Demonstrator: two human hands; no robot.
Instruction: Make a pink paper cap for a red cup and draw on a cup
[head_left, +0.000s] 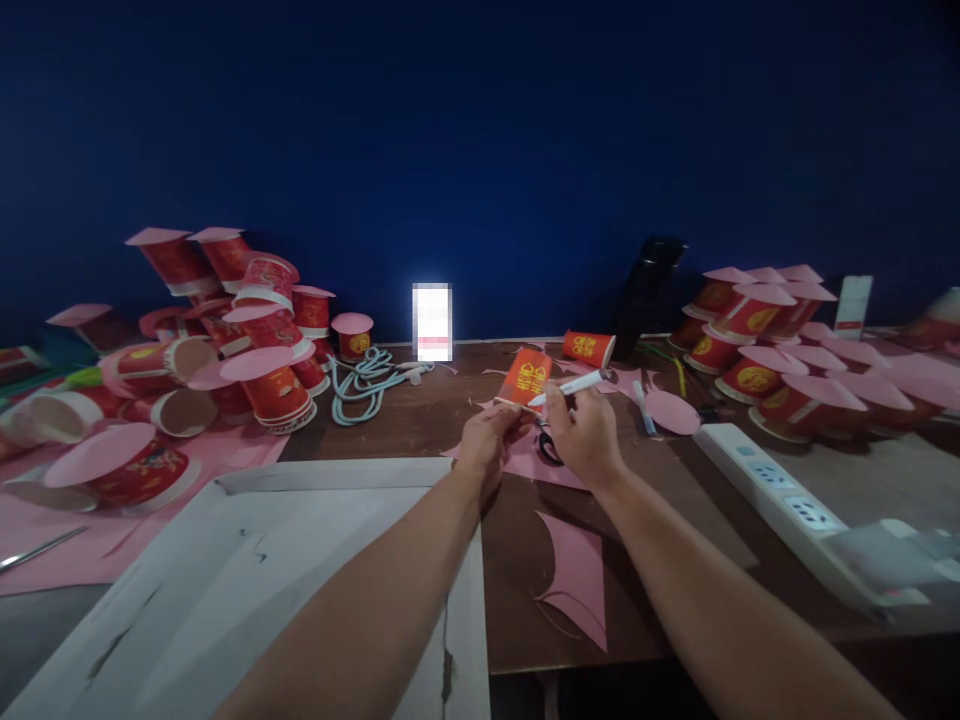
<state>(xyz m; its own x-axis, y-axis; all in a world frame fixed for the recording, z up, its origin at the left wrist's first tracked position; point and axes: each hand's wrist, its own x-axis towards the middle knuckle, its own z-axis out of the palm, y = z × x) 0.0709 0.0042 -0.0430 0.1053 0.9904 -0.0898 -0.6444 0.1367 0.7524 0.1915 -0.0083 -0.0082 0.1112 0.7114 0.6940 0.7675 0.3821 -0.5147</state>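
My left hand is closed on the rim end of a red paper cup with gold characters, tilted with its rim toward me. In my right hand is a slim white pen, its tip at the cup's rim. Whether it is a marker or a glue pen I cannot tell. Below the hands lie scissors with black handles, partly hidden, on pink paper scraps. Another red paper cup lies on its side behind. A pink paper disc lies to the right, beside a blue-and-white tube.
Red cups with pink paper tops are piled at left and right. A pale cable lies coiled near a lit phone. A white box lid fills the near left, a power strip the right.
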